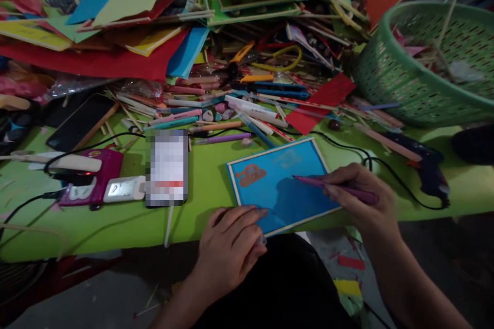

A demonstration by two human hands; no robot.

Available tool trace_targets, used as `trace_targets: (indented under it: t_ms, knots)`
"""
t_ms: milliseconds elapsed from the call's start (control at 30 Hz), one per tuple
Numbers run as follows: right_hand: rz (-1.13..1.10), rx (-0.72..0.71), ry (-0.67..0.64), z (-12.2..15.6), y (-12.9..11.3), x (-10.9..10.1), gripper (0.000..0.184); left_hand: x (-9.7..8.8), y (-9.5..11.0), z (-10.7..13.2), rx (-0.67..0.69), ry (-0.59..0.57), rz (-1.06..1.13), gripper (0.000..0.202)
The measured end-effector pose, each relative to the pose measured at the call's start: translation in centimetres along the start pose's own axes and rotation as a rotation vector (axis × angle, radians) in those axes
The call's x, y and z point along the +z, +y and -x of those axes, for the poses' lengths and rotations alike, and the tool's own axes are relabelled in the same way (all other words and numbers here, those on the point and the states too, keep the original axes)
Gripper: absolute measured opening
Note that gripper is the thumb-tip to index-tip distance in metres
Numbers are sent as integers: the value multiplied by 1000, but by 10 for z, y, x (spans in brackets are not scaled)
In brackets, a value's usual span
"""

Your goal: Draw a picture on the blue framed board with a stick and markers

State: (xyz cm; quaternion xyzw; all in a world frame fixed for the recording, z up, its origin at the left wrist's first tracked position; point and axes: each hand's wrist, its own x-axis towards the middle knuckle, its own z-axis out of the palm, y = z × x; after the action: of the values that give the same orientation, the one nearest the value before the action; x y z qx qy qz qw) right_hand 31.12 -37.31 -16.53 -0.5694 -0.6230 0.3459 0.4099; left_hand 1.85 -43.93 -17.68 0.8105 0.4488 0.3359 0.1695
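Here, the right hand (365, 203) pinches a purple pen (358, 194); the left hand (230, 244) lies palm-down, half-curled on the blue card (283, 185), grip unclear.

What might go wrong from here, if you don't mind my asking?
The blue card lies at the near edge of the table, so it could slip if the left hand lifted. The purple pen points at its surface, so a jolt might leave a stray mark. The black cord runs close by the right hand, which might snag it.
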Motion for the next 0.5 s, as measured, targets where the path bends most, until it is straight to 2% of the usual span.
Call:
trace_targets:
  t_ms: [500]
  knots:
    - [65, -133, -61, -4, 3, -1, 1, -2, 0, -3, 34, 11, -33, 41]
